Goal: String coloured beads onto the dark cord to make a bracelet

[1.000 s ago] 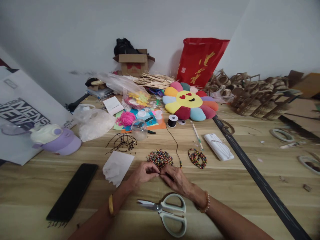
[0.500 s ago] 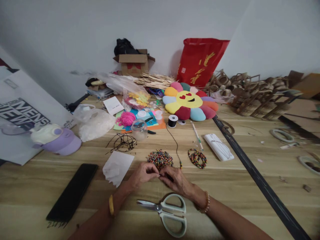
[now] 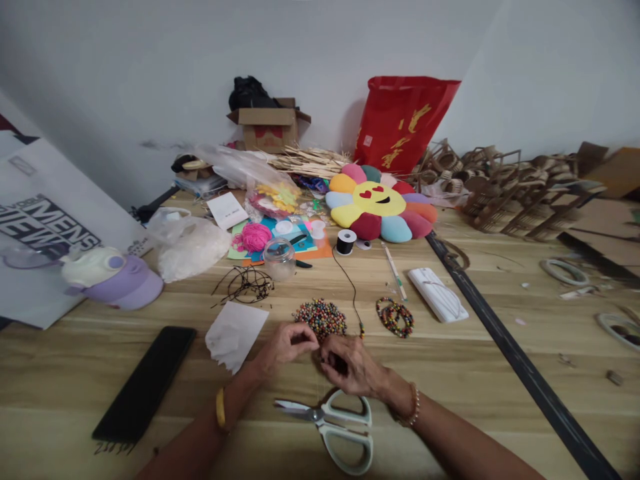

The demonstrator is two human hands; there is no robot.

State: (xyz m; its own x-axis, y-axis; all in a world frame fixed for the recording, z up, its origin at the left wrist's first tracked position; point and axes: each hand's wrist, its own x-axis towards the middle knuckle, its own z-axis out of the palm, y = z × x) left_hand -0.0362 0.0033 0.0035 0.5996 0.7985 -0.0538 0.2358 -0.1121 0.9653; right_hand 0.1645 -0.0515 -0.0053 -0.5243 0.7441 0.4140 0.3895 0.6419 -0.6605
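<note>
My left hand (image 3: 289, 345) is closed in a pinch just in front of a pile of multicoloured beads (image 3: 320, 317); what its fingertips hold is too small to make out. Beside it, my right hand (image 3: 354, 363) has its fingers curled inward, with a small dark spot at the fingertips that may be a bead. A black cord (image 3: 352, 279) runs from a spool (image 3: 345, 243) down to a few beads strung by my right knuckles. To the right lie finished-looking beaded loops (image 3: 395, 317). White-handled scissors (image 3: 320, 417) lie below my hands, blades pointing left.
On the left are a black phone-like slab (image 3: 146, 383), torn white paper (image 3: 238, 335) and tangled black cords (image 3: 246, 285). A glass jar (image 3: 279, 259) and pink yarn (image 3: 253, 237) stand farther back. A white power strip (image 3: 438, 295) lies right, beside a dark strip (image 3: 505, 340) crossing the table.
My hands have come slightly apart at the fingertips. The right fingers have curled and turned inward, while the left hand has stayed almost in place.
</note>
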